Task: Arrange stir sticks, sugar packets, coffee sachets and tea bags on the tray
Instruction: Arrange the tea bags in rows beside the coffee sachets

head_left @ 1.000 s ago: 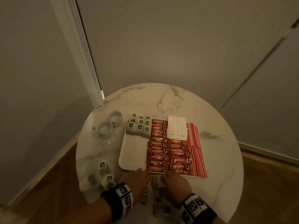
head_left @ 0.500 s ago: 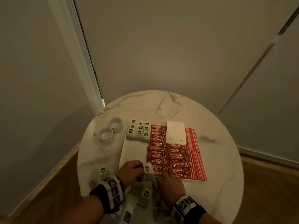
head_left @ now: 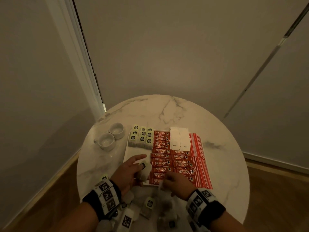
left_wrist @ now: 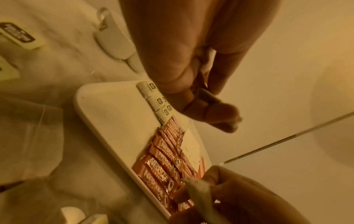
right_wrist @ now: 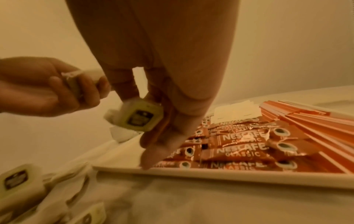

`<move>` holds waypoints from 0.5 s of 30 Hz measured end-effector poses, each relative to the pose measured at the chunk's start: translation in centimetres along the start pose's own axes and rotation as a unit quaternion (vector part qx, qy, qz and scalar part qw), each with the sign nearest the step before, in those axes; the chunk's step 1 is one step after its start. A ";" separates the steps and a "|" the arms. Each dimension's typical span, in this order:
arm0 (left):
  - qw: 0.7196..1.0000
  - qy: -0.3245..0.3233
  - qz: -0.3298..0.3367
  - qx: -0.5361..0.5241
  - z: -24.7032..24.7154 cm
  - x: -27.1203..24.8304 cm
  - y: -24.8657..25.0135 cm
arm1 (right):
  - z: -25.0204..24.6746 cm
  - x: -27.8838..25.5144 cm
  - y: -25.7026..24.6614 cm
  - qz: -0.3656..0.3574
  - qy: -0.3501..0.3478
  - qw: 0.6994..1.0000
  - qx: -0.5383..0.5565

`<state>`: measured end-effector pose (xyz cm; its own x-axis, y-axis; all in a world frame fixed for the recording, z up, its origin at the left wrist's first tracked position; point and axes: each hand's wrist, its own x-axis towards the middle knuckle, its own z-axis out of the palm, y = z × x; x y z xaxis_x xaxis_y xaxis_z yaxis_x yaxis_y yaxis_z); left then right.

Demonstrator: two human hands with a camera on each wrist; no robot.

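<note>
A white tray (head_left: 133,154) holds a block of tea bags (head_left: 142,138) at its far left, red coffee sachets (head_left: 167,158) in the middle, white sugar packets (head_left: 179,139) and red-striped stir sticks (head_left: 199,158) on the right. My left hand (head_left: 133,169) pinches a tea bag (head_left: 144,169) over the tray's bare near-left part, index finger stretched forward. My right hand (head_left: 173,181) hovers at the tray's front edge and pinches another tea bag (right_wrist: 138,118) by its tag. In the left wrist view that bag (left_wrist: 199,192) hangs from the right hand's fingers.
Loose tea bags (head_left: 148,206) lie on the round marble table (head_left: 225,164) between my wrists and the tray, one more (head_left: 103,178) to the left. Two white cups (head_left: 111,137) stand left of the tray. Walls close in behind the table.
Both hands were down among the loose tea bags in front of the tray. Each has lifted a tea bag; the left hand has carried its bag forward over the tray.
</note>
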<state>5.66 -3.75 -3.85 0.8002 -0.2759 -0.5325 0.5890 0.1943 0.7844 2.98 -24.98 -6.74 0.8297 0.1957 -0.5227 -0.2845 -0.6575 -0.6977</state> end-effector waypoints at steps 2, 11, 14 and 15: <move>1.000 0.007 0.003 0.010 0.0 0.2 -0.2 | -0.4 0.1 -0.1 0.023 -0.027 0.993 0.114; 0.998 0.057 -0.018 0.006 -0.1 0.1 -0.1 | -1.5 0.5 -3.3 0.009 -0.062 0.912 0.405; 0.996 0.072 -0.037 -0.037 -0.1 0.3 0.3 | -1.8 1.1 -4.5 -0.003 -0.060 0.903 0.425; 0.995 0.069 -0.045 -0.062 -0.1 0.4 0.5 | -1.8 1.4 -4.8 -0.004 -0.053 0.896 0.441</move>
<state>6.27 -3.66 -3.69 0.7459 -0.1676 -0.6446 0.6622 0.2916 0.6903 6.34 -22.88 -3.24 0.7965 0.2974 -0.5265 -0.5862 0.1662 -0.7930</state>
